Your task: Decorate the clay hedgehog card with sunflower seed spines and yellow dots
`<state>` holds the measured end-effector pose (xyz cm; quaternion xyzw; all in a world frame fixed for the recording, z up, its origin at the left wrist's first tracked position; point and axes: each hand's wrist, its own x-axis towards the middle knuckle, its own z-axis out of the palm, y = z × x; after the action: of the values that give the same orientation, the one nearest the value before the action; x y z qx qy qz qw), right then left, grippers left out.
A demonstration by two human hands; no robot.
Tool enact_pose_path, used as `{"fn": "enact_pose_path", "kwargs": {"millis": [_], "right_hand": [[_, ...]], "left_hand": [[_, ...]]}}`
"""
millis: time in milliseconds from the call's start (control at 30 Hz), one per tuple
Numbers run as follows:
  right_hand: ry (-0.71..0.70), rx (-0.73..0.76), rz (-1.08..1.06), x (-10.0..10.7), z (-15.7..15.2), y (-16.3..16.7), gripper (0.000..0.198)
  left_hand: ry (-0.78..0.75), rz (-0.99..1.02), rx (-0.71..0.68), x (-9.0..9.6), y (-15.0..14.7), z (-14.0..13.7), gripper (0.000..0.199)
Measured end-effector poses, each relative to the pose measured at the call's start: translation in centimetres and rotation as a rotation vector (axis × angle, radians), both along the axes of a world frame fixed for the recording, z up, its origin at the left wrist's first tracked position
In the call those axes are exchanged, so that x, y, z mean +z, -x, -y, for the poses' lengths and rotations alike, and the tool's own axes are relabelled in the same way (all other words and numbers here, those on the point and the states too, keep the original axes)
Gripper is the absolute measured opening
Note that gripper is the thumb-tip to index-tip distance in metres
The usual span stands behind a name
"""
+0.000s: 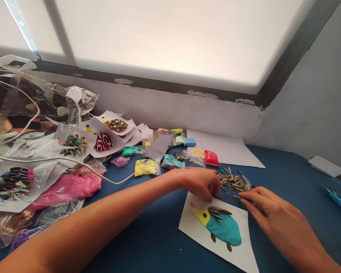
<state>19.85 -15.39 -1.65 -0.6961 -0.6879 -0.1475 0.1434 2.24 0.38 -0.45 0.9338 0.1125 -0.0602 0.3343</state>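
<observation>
Blue table [147,242]: seed [237,198] juts from pinching right grip [275,212]; left grip [201,183] curled, hold unclear.

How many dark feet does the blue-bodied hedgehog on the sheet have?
2. The front foot is below the blue body, nearer the yellow head; the rear foot is farther right in the picture. The body's lower edge shows whole, so none seems hidden.

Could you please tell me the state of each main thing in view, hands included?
Left hand: curled, beside the seed pile.
Right hand: pinching a sunflower seed.
Seed pile: loose, spread out.
Hedgehog picture: turquoise body mostly bare, seeds near the head.
Seeded hedgehog picture: densely covered, pink dots added.
White cable: slack, curved.
White paper: folded.
</observation>
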Motion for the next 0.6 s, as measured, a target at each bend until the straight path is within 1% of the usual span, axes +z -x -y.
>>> {"fn": "enact_pose_path", "kwargs": {"millis": [67, 200, 367, 467, 600], "right_hand": [[0.037, -0.001, 0.003, -0.2, -0.3, -0.1, 0.065], [0.093, -0.014, -0.001, -0.5, -0.6, -0.2, 0.062], [0.050, -0.067, -0.060, -0.1, -0.3, -0.4, 0.061], [0.007, -0.079, -0.133, 0.7, 0.5, -0.3, 0.055], [0.030, -0.008, -0.294, 1.4, 1.9, 0.5, 0.039]], "left_hand": [[-0.037, -0.017, 0.016, 0.2, 0.0, 0.2, 0.016], [-0.053, 0.004, 0.011, 0.0, -0.2, 0.5, 0.008], [-0.123, 0.023, 0.065, -0.2, -0.3, 0.8, 0.007], [-0.140, 0.018, 0.079, 0.0, -0.1, 1.0, 0.009], [-0.156, 0.009, 0.094, 0.4, -0.1, 1.2, 0.011]]}}
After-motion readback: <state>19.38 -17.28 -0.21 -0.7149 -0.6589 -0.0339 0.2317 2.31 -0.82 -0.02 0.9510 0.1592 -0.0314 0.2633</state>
